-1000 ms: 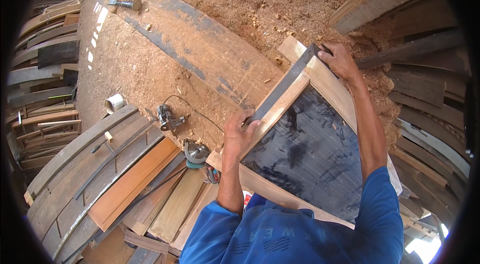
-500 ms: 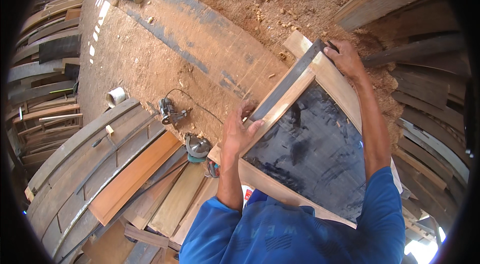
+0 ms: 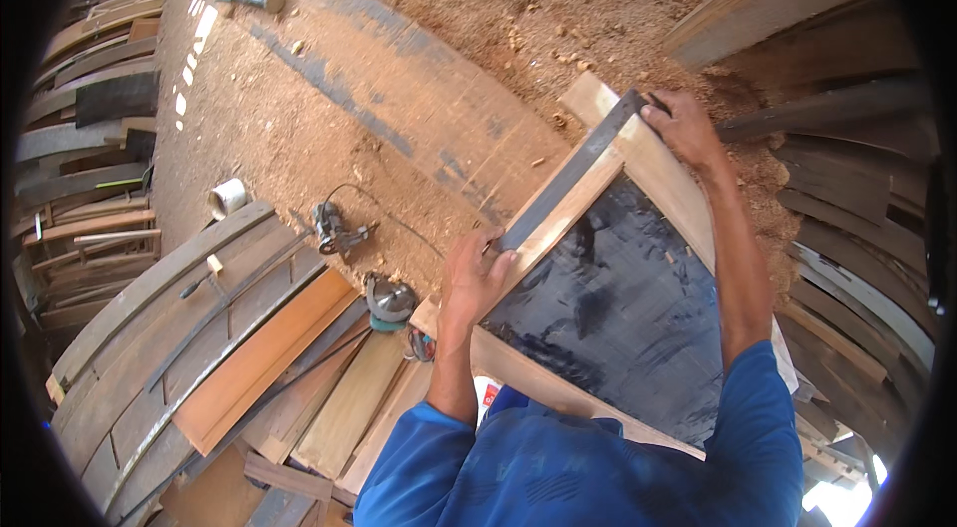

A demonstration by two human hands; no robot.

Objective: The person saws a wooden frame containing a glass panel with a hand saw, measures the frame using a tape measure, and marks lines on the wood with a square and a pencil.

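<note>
A pale wooden frame (image 3: 563, 225) with a dark, smudged panel (image 3: 618, 318) inside it lies in front of me, set at a slant. Along its far left side runs a narrow dark wooden strip (image 3: 571, 175). My left hand (image 3: 469, 278) is closed around the strip's near end, its thumb lying toward the pale frame. At the far corner my right hand (image 3: 686, 133) grips the other end, fingers curled over it and thumb toward me. The undersides of both grips are hidden.
A circular saw (image 3: 389, 300) and another corded power tool (image 3: 334, 228) sit to the left, near stacked boards (image 3: 264, 357). A hammer-like tool (image 3: 251, 0) lies on a long worn board (image 3: 399, 58) amid sawdust. More planks (image 3: 847, 168) line the right side.
My left fingers have closed in on the strip's near end. The strip's far end, with my right hand, has come slightly toward me. The whole view has shifted a little.
</note>
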